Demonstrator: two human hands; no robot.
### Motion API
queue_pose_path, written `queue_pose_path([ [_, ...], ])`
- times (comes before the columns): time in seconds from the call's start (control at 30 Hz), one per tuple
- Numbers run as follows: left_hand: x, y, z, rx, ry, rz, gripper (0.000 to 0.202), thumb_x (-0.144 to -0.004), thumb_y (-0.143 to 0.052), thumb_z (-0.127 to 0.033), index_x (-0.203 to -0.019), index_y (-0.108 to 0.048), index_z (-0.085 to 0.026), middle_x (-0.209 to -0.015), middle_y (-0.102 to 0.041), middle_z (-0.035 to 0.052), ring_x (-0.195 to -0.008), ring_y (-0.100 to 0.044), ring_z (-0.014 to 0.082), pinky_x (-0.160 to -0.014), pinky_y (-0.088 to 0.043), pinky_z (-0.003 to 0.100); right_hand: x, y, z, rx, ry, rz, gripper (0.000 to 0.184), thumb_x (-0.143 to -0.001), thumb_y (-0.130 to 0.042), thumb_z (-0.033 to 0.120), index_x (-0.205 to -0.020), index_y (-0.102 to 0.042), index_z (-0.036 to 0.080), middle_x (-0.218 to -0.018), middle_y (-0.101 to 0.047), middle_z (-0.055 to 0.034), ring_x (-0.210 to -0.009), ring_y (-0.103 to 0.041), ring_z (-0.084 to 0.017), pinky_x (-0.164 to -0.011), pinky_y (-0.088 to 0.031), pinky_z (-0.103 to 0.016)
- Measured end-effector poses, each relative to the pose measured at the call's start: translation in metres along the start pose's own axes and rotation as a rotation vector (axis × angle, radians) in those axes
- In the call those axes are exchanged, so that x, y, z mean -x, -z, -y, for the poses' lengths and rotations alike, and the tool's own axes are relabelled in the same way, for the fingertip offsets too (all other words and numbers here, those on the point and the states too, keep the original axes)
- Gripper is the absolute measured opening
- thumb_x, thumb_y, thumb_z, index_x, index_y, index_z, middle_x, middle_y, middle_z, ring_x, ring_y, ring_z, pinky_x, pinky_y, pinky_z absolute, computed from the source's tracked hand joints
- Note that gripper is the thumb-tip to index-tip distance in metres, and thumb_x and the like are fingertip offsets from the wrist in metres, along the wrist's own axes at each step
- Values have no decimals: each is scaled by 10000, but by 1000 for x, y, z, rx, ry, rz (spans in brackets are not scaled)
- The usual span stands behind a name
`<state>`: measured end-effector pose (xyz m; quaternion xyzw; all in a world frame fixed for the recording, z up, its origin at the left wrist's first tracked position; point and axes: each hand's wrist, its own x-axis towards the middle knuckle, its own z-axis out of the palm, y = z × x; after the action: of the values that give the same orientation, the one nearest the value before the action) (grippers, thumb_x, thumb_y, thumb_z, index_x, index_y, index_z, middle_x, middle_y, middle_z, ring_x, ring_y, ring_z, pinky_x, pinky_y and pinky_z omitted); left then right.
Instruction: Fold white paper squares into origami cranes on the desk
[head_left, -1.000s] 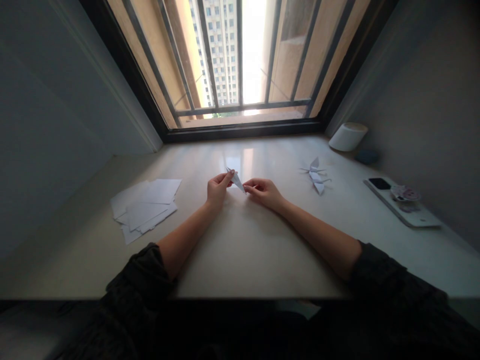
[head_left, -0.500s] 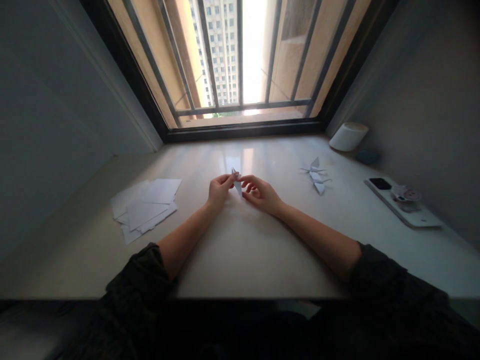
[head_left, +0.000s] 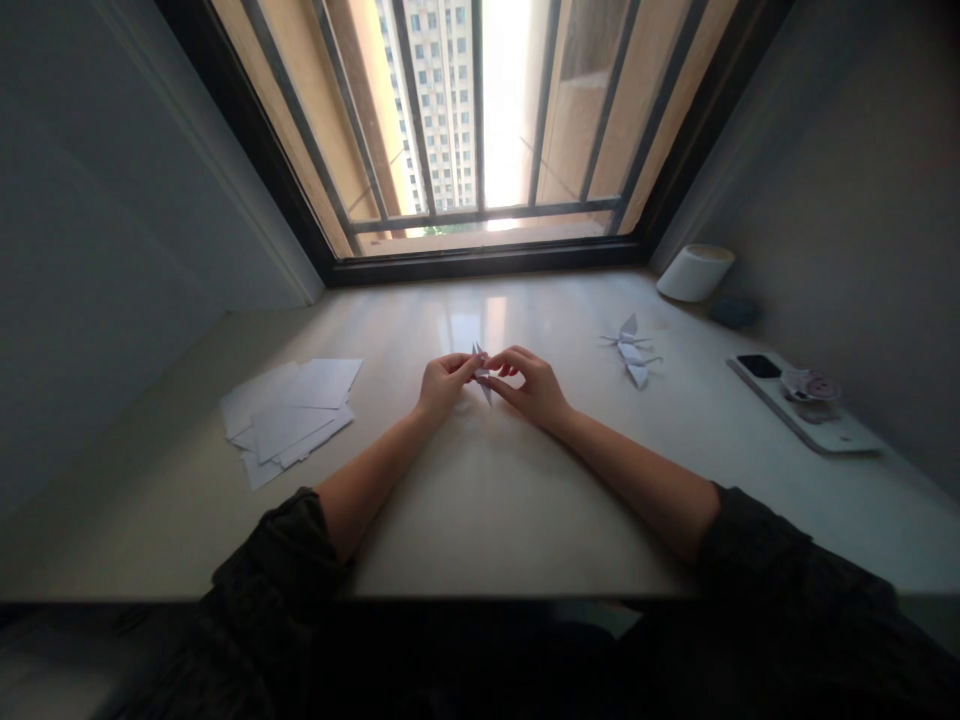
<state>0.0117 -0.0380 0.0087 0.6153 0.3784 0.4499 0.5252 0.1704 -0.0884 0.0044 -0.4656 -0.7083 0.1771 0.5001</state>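
Between my hands is a small folded white paper piece [head_left: 485, 388], pointed at its ends, held just above the pale sill. My left hand [head_left: 444, 383] pinches it from the left, thumb and fingers closed on it. From the right, my right hand [head_left: 534, 385] has its thumb and fingertips at the paper, closed in a pinch; the fingers cover the middle folds. Off to the right lie folded paper cranes [head_left: 636, 372], close together on the sill.
Loose white paper sheets [head_left: 300, 420] overlap at the left. On the right lies a phone [head_left: 806, 410] with a round grip on its back. A white cylindrical object [head_left: 696, 273] and a dark rounded item [head_left: 733, 312] stand near the right wall. A barred window is ahead.
The folded paper has shifted slightly right and towards me, and its angle has changed. My right thumb and fingers have closed in on it from the right.
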Motion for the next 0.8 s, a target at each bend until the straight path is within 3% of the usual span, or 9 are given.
queue_pose_path([
  [0.43,-1,0,2,-27,42,47,379,-682,-708,-529,-612,-703,-156,-515,-569,3,-514,-475,97,-516,-351,237,3,-1,2,40,21,19,194,-833,-622,420,-870,-706,249,-818,-608,-40,-703,-557,-146,-677,-489,-302],
  [0.8,-2,1,6,-18,57,81,381,-700,-702,-524,-690,-724,-145,-614,-642,36,-569,-545,114,-555,-416,239,3,1,0,123,61,14,123,-801,-671,369,-829,-698,252,-827,-634,-29,-680,-560,-143,-671,-471,-299],
])
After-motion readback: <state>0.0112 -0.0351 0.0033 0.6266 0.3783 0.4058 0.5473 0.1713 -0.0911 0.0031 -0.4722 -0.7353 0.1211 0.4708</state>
